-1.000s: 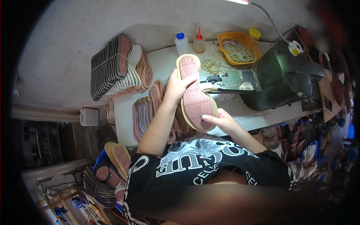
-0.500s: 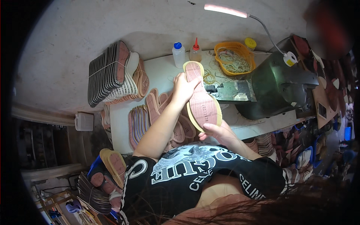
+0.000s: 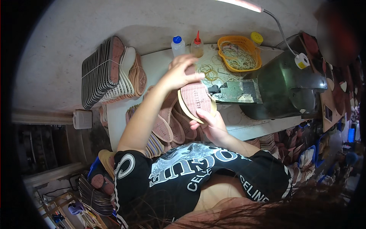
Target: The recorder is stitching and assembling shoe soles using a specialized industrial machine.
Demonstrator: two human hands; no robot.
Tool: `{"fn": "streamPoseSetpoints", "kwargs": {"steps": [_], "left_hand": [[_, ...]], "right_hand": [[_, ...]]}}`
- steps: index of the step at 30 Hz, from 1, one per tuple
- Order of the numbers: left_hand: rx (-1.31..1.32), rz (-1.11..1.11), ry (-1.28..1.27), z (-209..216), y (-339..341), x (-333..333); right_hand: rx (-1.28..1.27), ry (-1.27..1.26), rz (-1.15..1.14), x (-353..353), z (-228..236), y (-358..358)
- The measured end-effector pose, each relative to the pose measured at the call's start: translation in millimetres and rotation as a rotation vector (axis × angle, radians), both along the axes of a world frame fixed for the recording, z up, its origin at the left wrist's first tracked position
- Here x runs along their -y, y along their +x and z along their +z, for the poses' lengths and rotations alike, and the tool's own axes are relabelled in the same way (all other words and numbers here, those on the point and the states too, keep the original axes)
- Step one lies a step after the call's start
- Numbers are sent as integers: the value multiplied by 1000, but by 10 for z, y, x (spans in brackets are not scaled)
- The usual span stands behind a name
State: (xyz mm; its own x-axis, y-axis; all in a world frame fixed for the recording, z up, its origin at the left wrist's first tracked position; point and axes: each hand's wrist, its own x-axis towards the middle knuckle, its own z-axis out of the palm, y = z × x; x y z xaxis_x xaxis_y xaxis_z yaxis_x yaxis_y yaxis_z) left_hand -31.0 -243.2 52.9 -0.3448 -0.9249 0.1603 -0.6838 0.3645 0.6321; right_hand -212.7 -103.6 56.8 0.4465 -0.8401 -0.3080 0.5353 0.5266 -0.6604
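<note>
An insole (image 3: 193, 96), pink with a printed grid and a pale yellow rim, is held over the near middle of the table, tilted. My right hand (image 3: 212, 124) grips its near end, thumb on the pink face and fingers beneath. At its far, narrower end is my left hand (image 3: 181, 72), thumb stretched across the pink face and fingers curled over the far part. Those fingers are blurred and cover much of that end. Right beside the insole is the metal plate (image 3: 239, 91) of a dark green machine (image 3: 284, 89).
Tied insole stacks (image 3: 103, 74) stand at the left. More pink insoles (image 3: 162, 126) lie under my left forearm. Behind are a blue-capped bottle (image 3: 178, 47), a red-tipped bottle (image 3: 197, 47), loose rubber bands (image 3: 209, 73) and a yellow basket (image 3: 241, 68) of bands. A lamp (image 3: 301, 61) sits on the machine.
The insole has come nearer and tilted, so its far part shows less. My left hand has shifted over its far end, and my right hand still holds the near end.
</note>
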Motion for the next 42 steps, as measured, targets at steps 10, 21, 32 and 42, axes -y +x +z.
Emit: {"fn": "streamPoseSetpoints", "kwargs": {"steps": [10,21,32,42], "left_hand": [[362,-532,518,447,37,337],[340,-313,450,429,191,-19],[-11,17,751,382,123,-510],[-322,153,969,323,-100,-897]], "right_hand": [[25,65,-113,143,-9,106],[11,-15,-117,194,45,88],[-16,12,-57,159,-47,-45],[-359,-135,210,-181,-146,-218]]}}
